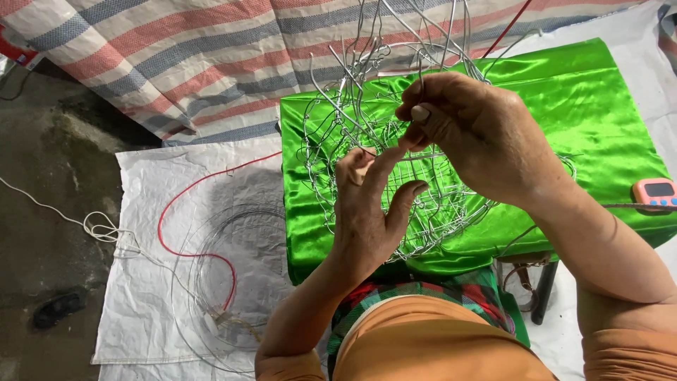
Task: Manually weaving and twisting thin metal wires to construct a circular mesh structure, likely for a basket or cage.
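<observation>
While pinching a thin wire strand above the wire frame (395,176) at mid-worktop (606,92), right hand (479,134) clenched on it, left hand (370,212) released, steadying; best kept taut, wound snug against the frame.

- Even, soft daylight fills the head view; exposure is bright overall, with no hard-edged shadows anywhere.
- The green satin cloth (564,106) throws back strong sheen, brightest toward 1 o'clock, with glossy streaks along its folds at 9 o'clock of the cloth.
- The concrete floor (49,176) at 9 o'clock reads darkest, dim and low in detail.
- A faint, diffuse shadow lies on the white woven sheet (148,282) at 7 o'clock.
- The silver wire frame (367,92) is thin and bright; its strands blur together near 12 o'clock.
- Both hands, left hand (370,212) and right hand (479,134), are sharp, evenly lit.
- Slight wide-angle bending shows at the edges.
</observation>
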